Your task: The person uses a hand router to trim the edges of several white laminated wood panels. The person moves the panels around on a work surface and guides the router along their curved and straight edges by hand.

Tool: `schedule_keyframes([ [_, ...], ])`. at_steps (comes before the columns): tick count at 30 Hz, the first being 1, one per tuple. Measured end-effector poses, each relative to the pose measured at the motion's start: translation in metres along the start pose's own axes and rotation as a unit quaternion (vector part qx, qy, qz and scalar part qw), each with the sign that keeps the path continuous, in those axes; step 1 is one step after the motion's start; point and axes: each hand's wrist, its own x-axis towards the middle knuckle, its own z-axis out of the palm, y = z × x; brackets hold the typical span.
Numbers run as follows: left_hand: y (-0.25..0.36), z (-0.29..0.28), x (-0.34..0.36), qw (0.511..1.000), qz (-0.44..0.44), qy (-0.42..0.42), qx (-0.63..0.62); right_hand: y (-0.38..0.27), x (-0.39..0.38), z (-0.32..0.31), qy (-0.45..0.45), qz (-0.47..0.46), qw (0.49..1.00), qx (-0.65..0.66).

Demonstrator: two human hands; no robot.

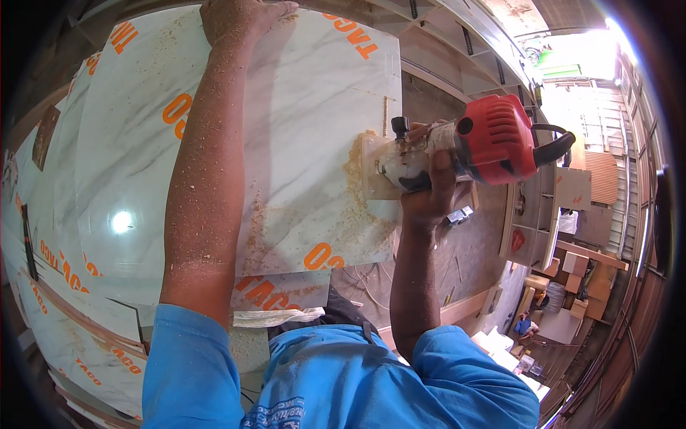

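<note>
My left hand (239,20) presses on the far part of a white marble-patterned panel (307,157), its thumb stretched out to the right. The other fingers are mostly cut off by the top of the picture. My right hand (430,179) is wrapped around a trim router (496,139) with a red motor housing and a black cord end. The router lies on its side, its pale base plate (375,168) against the panel's right edge. Sawdust (354,171) is heaped by the base and scattered over the panel and my left forearm.
More marble-patterned sheets (53,214) are stacked under and left of the panel. An open shelf frame (464,39) stands beyond it. A small metal piece (459,214) sits right of my forearm. Boards and boxes (572,275) fill the far right, where another person (527,327) is visible.
</note>
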Motion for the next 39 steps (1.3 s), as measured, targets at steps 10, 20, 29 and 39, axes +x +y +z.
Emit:
schedule_keyframes([
  [10,-0.002,-0.001,0.005,1.000,-0.004,0.002,0.025,0.012,-0.004,0.013,0.015,-0.057,0.998,0.015],
  [20,-0.007,0.003,0.008,1.000,0.000,-0.002,0.024,0.018,0.010,0.013,-0.032,-0.023,0.996,0.074],
  [29,-0.003,0.002,0.006,0.999,-0.020,-0.006,0.026,0.034,0.046,0.023,-0.024,-0.062,0.998,-0.009],
  [39,-0.008,0.004,0.007,0.999,0.019,0.015,0.025,0.050,0.068,0.026,-0.005,-0.071,0.997,-0.017],
])
